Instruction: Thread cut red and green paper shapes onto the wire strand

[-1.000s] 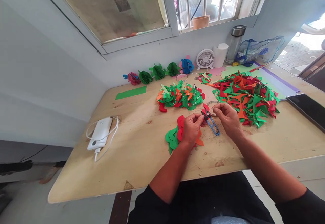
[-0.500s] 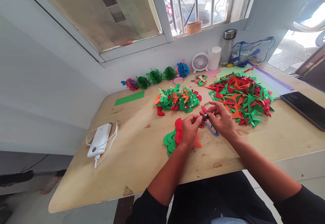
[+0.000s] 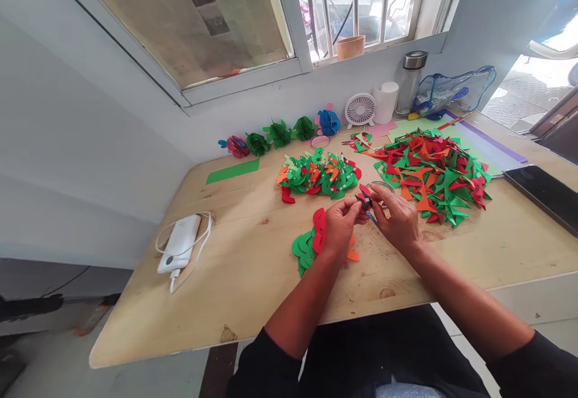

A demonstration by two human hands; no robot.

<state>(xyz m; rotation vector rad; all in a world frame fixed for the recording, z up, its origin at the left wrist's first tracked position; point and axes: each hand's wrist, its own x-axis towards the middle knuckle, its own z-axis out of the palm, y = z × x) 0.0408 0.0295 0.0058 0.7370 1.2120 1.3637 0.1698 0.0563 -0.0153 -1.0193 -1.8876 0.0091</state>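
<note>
My left hand [image 3: 339, 226] pinches a small red paper piece [image 3: 363, 191] between thumb and fingertips. My right hand [image 3: 398, 217] is closed around small thread snips [image 3: 372, 218] with blue handles and dark blades. The blades meet the paper at my left fingertips, and the fingers partly hide both. Beside my left hand lies a stack of green paper cutouts [image 3: 304, 250], with red cutouts [image 3: 319, 229] at its edge and orange ones [image 3: 353, 250] partly behind the hand. Beyond the hands sits a heap of small green, red and orange paper pieces [image 3: 318, 175].
A large heap of paper scraps [image 3: 433, 175] lies to the right, with a phone [image 3: 542, 196] past it. On the left is a white power bank [image 3: 181, 242] with its cable. Paper ornaments [image 3: 279, 134], a small fan [image 3: 360, 109] and a glass bottle [image 3: 410, 85] line the wall.
My right hand has turned and closed more over the snips, so less of the blue handles shows. My left hand stays nearly in place. The view has shifted slightly.
</note>
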